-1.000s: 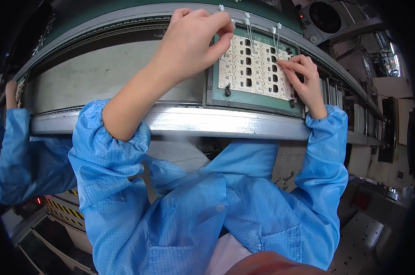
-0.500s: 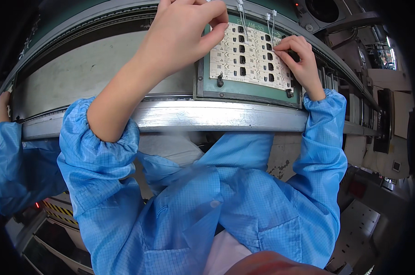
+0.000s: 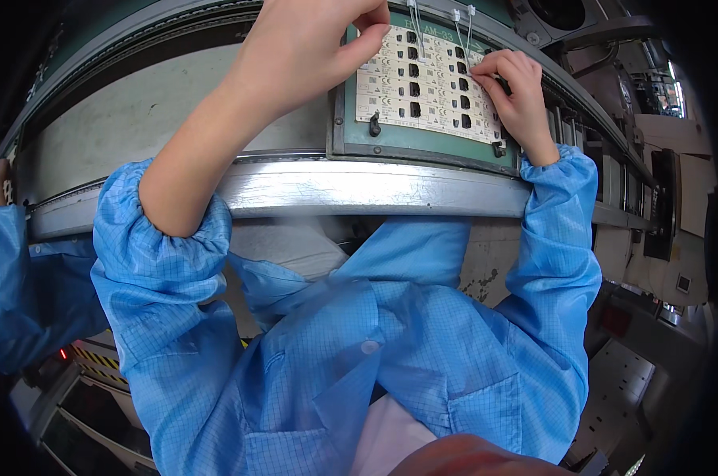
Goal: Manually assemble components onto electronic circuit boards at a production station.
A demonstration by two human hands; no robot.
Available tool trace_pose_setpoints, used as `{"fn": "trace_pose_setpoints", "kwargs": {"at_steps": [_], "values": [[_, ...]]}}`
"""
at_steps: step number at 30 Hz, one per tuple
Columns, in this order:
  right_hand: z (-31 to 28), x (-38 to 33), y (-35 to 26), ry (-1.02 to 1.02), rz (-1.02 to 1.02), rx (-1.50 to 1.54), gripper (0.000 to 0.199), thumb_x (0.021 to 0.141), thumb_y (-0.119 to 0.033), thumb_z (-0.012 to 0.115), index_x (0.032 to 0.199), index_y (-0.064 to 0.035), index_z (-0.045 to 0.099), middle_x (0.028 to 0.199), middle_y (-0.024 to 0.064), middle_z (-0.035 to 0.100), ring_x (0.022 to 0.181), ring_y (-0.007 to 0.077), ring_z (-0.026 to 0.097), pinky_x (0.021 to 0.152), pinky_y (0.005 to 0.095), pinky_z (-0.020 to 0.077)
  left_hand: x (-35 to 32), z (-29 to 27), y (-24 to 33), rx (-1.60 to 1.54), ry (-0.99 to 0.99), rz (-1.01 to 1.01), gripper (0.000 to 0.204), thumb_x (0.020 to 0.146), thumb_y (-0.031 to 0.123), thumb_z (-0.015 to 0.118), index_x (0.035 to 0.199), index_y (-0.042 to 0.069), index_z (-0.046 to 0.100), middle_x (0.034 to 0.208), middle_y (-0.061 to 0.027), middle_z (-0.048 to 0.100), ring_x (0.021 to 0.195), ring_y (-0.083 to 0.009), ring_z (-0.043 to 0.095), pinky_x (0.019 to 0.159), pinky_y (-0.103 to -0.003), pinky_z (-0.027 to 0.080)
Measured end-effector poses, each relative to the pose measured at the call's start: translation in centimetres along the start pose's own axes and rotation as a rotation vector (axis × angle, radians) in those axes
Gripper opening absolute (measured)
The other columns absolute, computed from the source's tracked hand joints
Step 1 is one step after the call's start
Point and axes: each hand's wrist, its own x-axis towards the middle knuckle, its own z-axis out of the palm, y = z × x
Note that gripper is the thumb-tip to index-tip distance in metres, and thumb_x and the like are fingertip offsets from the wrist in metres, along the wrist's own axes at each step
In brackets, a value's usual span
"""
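Observation:
A pale circuit board panel (image 3: pixel 434 119) with rows of small black components lies in a green fixture (image 3: pixel 422 144) on the line. My left hand (image 3: pixel 307 51) reaches over the panel's upper left, thumb and fingers drawn together; its fingertips are partly cut off by the upper edge, so what they hold is hidden. At the panel's right side, my right hand (image 3: pixel 521 91) pinches the lower end of a thin white wire (image 3: pixel 468 36) next to a black component. Another white wire (image 3: pixel 419 36) stands up from the board between my hands. Small white plugs top the wires.
A metal rail (image 3: pixel 367 186) runs along the near side of the line, in front of my body. Black clips (image 3: pixel 375 124) sit at the fixture's corners. Farther left, another person's blue sleeve (image 3: pixel 5 262) and hand show at the line.
The panel, fixture and rail sit slightly higher and farther left in the picture. Both hands keep their pinched shape, the left shifting a little up and left with the view.

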Motion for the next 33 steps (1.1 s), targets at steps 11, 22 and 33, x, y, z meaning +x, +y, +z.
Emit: {"fn": "trace_pose_setpoints", "kwargs": {"at_steps": [11,22,33], "values": [[0.1,-0.5,-0.5,-0.027,0.061,-0.026,0.007,0.091,-0.005,0.07,0.098,-0.0073,0.068,0.098,0.0018,0.067,0.099,0.0214,0.062,0.096,0.0349,0.0363,-0.1,-0.2,0.0,-0.005,0.004,0.009,0.008,0.084,0.012,0.07,0.091,0.009,0.066,0.082,-0.003,0.066,0.093,-0.0245,0.061,0.093,-0.041,0.04],[0.0,-0.1,0.3,-0.033,0.099,0.104,0.009,0.09,-0.004,0.07,0.099,-0.0029,0.069,0.095,0.0059,0.067,0.093,0.023,0.061,0.083,0.0333,0.0469,-0.1,-0.2,0.0,-0.013,0.004,0.017,0.008,0.084,0.011,0.071,0.091,0.008,0.066,0.083,-0.0045,0.067,0.094,-0.0257,0.062,0.093,-0.042,0.041],[-1.4,0.0,-0.7,-0.034,0.058,0.144,0.014,0.09,-0.003,0.071,0.104,-0.0019,0.071,0.104,0.0068,0.07,0.099,0.024,0.063,0.089,0.0335,0.0482,-0.1,-0.2,0.1,-0.023,-0.016,0.007,0.008,0.084,0.011,0.071,0.09,0.008,0.066,0.083,-0.0047,0.067,0.093,-0.0255,0.061,0.093,-0.042,0.041]]}}
